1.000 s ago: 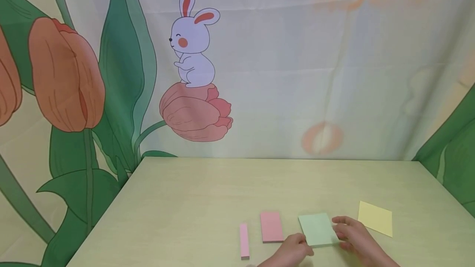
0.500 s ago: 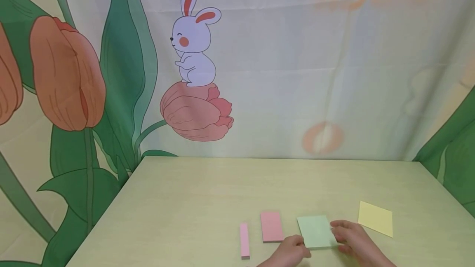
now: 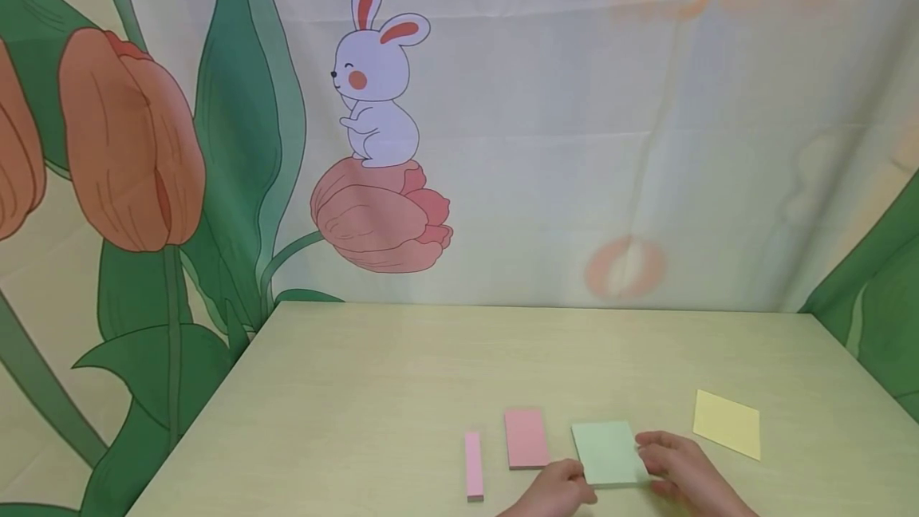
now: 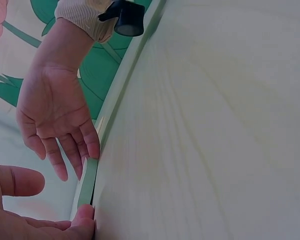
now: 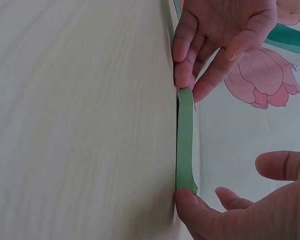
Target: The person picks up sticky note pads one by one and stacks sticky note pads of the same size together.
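Observation:
A square pale green sticky note pad [image 3: 609,453] lies flat on the table [image 3: 373,389] between both hands in the head view. My left hand [image 3: 551,491] has its fingertips at the pad's lower left corner. On the opposite side, my right hand [image 3: 688,471] touches the right edge with its fingers. From the right wrist view, the pad's green side [image 5: 185,140] spans between the fingertips of both hands, thumbs held apart from it. The left wrist view also has the pad's edge [image 4: 88,182] between the two hands, low against the tabletop.
Left of the green pad lie a pink rectangular sticky note pad [image 3: 526,439] and a narrow pink strip pad [image 3: 474,466]. A yellow square note [image 3: 727,424] lies askew beyond the right hand. Behind the table hangs a printed cloth [image 3: 531,142] with tulips and a rabbit.
The green pad has slid slightly left and toward the person, with both hands moving along at its sides. The pink pads and yellow note stay where they were.

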Demonstrator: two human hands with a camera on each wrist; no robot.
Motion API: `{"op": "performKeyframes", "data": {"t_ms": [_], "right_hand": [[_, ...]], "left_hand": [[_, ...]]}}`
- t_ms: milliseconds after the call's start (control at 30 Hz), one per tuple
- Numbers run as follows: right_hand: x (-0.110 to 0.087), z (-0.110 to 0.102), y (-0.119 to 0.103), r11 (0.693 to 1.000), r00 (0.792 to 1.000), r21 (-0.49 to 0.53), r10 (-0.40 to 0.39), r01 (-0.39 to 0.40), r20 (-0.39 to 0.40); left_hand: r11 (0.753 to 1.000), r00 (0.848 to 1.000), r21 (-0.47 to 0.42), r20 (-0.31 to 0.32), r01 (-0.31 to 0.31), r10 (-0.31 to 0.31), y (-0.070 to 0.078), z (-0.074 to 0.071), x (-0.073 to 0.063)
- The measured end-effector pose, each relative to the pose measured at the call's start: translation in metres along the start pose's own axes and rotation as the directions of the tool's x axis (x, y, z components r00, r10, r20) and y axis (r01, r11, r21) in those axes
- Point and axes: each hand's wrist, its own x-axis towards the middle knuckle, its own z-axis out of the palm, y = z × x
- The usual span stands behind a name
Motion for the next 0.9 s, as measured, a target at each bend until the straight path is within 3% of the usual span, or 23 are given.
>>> {"op": "performKeyframes", "data": {"t_ms": [400,900], "right_hand": [[0.0006,0.002,-0.0015,0.999,0.999,0.007,0.032,-0.032,0.029],[-0.0014,0.0044,-0.0013,1.0,1.0,0.001,0.009,-0.009,0.02]], "left_hand": [[0.998,0.999,-0.05,0.023,0.047,-0.046,-0.0024,-0.0017,-0.0009],[0.999,1.0,-0.053,0.005,0.005,-0.004,-0.0036,-0.002,-0.0044]]}}
